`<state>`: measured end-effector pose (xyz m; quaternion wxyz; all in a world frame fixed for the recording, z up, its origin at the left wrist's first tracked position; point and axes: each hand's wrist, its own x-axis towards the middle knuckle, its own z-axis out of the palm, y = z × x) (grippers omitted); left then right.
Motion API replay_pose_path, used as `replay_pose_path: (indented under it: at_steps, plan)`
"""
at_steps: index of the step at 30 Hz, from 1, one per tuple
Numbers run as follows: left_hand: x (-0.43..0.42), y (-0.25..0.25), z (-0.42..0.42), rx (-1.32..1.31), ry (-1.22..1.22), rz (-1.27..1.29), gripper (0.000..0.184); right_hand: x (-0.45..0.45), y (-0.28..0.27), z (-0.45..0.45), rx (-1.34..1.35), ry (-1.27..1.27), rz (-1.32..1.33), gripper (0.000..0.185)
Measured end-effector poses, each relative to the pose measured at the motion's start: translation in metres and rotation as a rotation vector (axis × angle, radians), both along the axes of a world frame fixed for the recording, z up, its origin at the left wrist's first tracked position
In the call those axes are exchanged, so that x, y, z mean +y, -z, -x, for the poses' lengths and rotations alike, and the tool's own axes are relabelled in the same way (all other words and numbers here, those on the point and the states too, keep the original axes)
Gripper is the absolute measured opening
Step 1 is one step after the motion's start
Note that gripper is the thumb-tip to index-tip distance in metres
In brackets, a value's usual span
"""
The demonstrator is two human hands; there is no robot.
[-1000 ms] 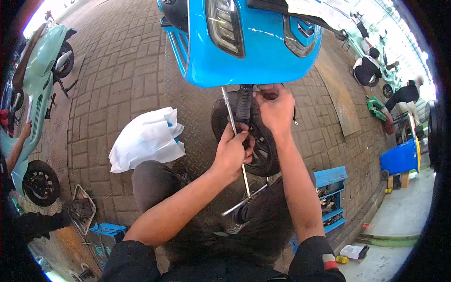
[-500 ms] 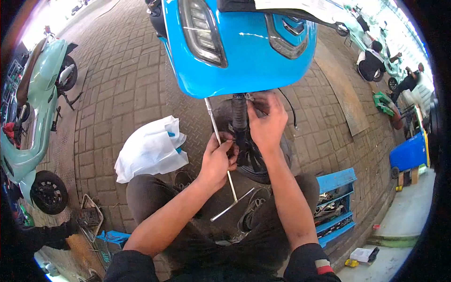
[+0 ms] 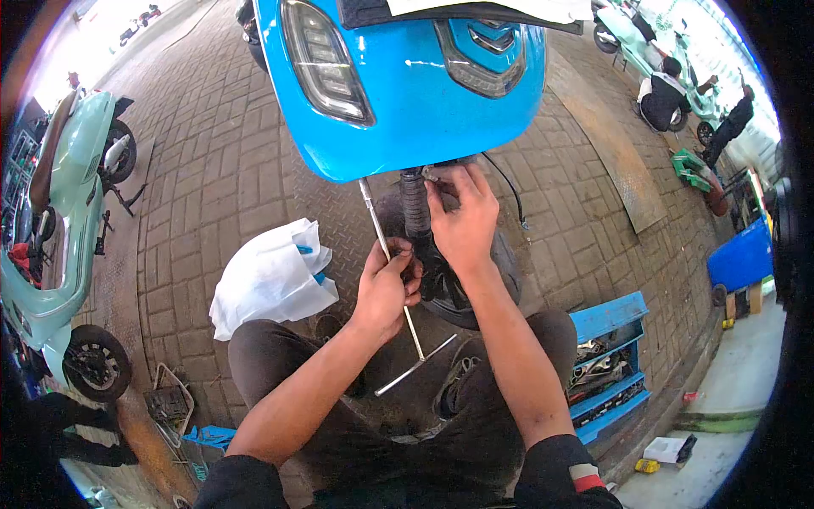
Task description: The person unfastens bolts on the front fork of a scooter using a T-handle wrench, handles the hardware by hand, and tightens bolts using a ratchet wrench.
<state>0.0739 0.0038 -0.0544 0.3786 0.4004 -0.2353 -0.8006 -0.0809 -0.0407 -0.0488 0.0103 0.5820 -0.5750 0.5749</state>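
My left hand (image 3: 386, 284) is closed around the shaft of a T-handle socket wrench (image 3: 413, 329). The wrench slants upward, its tip at the lower edge of a blue scooter's front panel (image 3: 424, 110), its crossbar low between my feet. Beside the ribbed black fork boot (image 3: 415, 204), my right hand (image 3: 466, 216) has its fingers bent in a pinch against a small metal piece (image 3: 431, 173) under the panel. Exactly what that piece is cannot be made out. Below sits the front wheel (image 3: 506, 284), partly hidden by my hands. A black cable (image 3: 514, 191) hangs to the right.
White wrapping (image 3: 275, 280) with blue parts lies on the paving at left. An unfolded blue toolbox (image 3: 606, 316) holding tools stands by my right knee. Pale green scooters (image 3: 75, 212) are at left and far right, where people (image 3: 666, 97) work. A blue bin (image 3: 739, 254) stands right.
My view has shifted, so the scooter and both hands appear slightly further left. The left hand keeps its grip on the wrench, and the right stays at the top of the fork boot.
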Motion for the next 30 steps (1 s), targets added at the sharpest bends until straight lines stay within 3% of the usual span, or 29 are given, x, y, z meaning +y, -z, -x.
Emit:
replay_pose_path:
  at_steps: [5, 8, 10, 16, 20, 22, 26, 28, 30]
  plan:
    - [-0.001, 0.003, -0.002, 0.006, 0.002, 0.024, 0.013, 0.007, -0.018, -0.008, -0.012, 0.08, -0.071, 0.019]
    - [0.0, 0.0, -0.003, -0.021, 0.013, 0.013, 0.011, 0.001, -0.009, -0.005, -0.238, -0.016, -0.244, 0.019]
    - [0.0, -0.001, -0.004, -0.045, 0.018, 0.007, 0.009, -0.003, -0.003, -0.001, 0.042, -0.033, -0.01, 0.019]
    - [0.0, 0.0, -0.005, -0.041, 0.011, -0.004, 0.01, -0.001, -0.007, -0.005, 0.044, 0.076, -0.08, 0.022]
    - [0.0, 0.0, -0.007, -0.04, 0.023, 0.019, 0.01, -0.001, -0.006, -0.004, -0.052, -0.007, -0.098, 0.022]
    - [-0.001, 0.0, -0.007, -0.045, 0.028, 0.032, 0.01, -0.003, 0.0, -0.002, 0.097, 0.042, -0.015, 0.021]
    - [-0.001, 0.001, -0.009, -0.061, 0.032, 0.04, 0.011, -0.001, 0.001, -0.003, 0.049, 0.032, -0.001, 0.019]
    - [-0.001, 0.002, -0.01, -0.052, 0.025, 0.042, 0.011, 0.003, -0.001, -0.002, 0.29, 0.044, 0.04, 0.017]
    - [-0.001, -0.001, -0.01, -0.062, 0.039, 0.038, 0.011, 0.003, -0.001, -0.004, 0.226, 0.042, 0.046, 0.016]
